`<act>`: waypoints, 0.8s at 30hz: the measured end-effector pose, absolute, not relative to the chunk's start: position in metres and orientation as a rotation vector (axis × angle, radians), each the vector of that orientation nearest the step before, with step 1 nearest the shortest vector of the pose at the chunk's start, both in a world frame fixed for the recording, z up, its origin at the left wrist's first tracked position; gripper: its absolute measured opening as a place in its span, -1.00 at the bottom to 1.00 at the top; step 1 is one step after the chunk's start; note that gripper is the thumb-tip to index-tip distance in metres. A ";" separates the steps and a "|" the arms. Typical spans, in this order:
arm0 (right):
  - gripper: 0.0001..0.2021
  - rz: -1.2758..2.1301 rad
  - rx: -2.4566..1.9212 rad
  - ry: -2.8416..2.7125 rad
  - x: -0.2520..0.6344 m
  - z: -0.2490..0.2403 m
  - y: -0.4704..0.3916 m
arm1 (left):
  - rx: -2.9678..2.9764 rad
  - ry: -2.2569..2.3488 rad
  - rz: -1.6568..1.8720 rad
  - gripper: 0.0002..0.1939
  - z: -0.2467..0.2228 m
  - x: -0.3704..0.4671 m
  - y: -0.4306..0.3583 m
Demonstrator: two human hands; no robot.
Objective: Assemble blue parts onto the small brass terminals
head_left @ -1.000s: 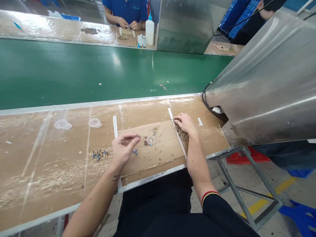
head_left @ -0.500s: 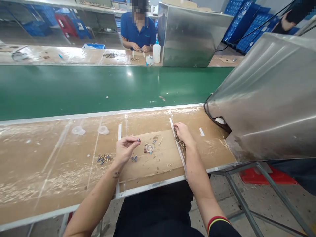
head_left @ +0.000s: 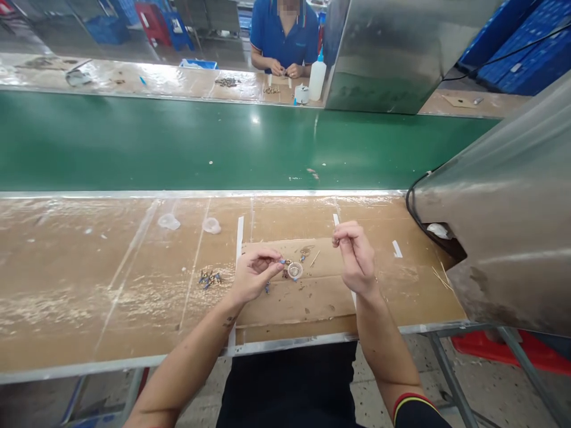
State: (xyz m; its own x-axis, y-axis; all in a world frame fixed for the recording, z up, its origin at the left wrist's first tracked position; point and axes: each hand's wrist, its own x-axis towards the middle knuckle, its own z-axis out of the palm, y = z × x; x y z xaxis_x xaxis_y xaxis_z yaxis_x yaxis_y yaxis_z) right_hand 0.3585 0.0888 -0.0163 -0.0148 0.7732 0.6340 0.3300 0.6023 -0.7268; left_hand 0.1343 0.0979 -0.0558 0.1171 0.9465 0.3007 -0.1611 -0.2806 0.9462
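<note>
My left hand (head_left: 255, 274) pinches a small blue-tipped piece (head_left: 282, 261) between thumb and forefinger, over the left part of a cardboard sheet (head_left: 321, 303). Raised above the sheet's right edge, my right hand (head_left: 358, 257) has its thumb and fingers pressed together; whatever lies at the tips is too small to name. Between the hands stands a small round clear cup (head_left: 295, 270), with tiny brass and blue pieces around it. A thin stick (head_left: 315, 258) lies behind it. Left of my left hand is a pile of blue-and-brass pieces (head_left: 209, 279). My right hand and forearm hide the brass heap.
Two clear plastic lids (head_left: 168, 222) lie back left. White tape strips (head_left: 239, 238) flank the cardboard. A green conveyor belt (head_left: 178, 148) runs beyond the bench. Sheet metal housing (head_left: 504, 214) bounds the right side. Across the belt sits a co-worker (head_left: 285, 38) near a white bottle (head_left: 317, 78).
My right hand has lifted off the brass heap, its fingertips closed together. My left hand still pinches the blue-tipped piece, now closer to the cup. The whole view has shifted.
</note>
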 end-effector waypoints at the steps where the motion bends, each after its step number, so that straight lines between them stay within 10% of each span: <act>1: -0.80 0.486 -0.911 -1.631 0.352 -0.015 0.086 | 1.369 0.861 1.364 -0.76 -0.055 0.134 0.096; 24: -0.89 0.717 -0.921 -1.424 0.299 -0.052 0.051 | 1.432 0.790 1.395 -0.91 -0.069 0.142 0.059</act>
State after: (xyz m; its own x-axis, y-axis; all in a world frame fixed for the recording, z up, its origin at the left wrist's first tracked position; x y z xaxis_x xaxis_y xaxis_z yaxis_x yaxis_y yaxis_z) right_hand 0.2990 0.0514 -0.0516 0.0501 0.8655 0.4985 0.1154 0.4907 -0.8636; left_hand 0.1421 0.0592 -0.0687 0.1395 0.9219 0.3614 -0.1647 -0.3383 0.9265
